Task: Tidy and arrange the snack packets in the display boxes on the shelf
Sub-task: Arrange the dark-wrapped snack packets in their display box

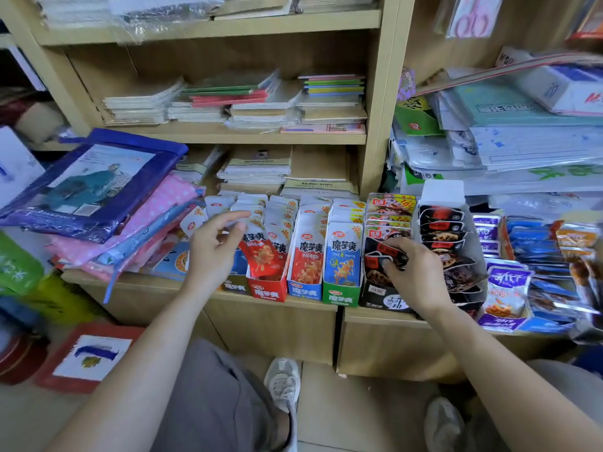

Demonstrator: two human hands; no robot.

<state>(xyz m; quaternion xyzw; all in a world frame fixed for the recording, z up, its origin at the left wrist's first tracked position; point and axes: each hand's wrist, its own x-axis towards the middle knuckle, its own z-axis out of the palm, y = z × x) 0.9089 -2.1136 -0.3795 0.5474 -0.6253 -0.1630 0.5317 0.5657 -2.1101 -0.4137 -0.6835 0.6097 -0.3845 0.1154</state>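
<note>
Several narrow display boxes stand side by side on the low shelf (270, 303): a red box (267, 290), a blue box (304, 291), a green box (341, 296) and a black box (386, 300), each full of upright snack packets. My left hand (213, 247) hovers over the leftmost rows with loosely curled fingers, next to a tilted red packet (261, 257), holding nothing. My right hand (412, 272) grips black packets (380, 254) at the front of the black box.
Purple packets (504, 288) and blue packets (548, 282) crowd the shelf to the right. Folded cloth and a blue plastic bag (94, 187) lie left of the boxes. Notebooks (254, 171) are stacked behind. My feet and a red box lid (88, 357) are on the floor.
</note>
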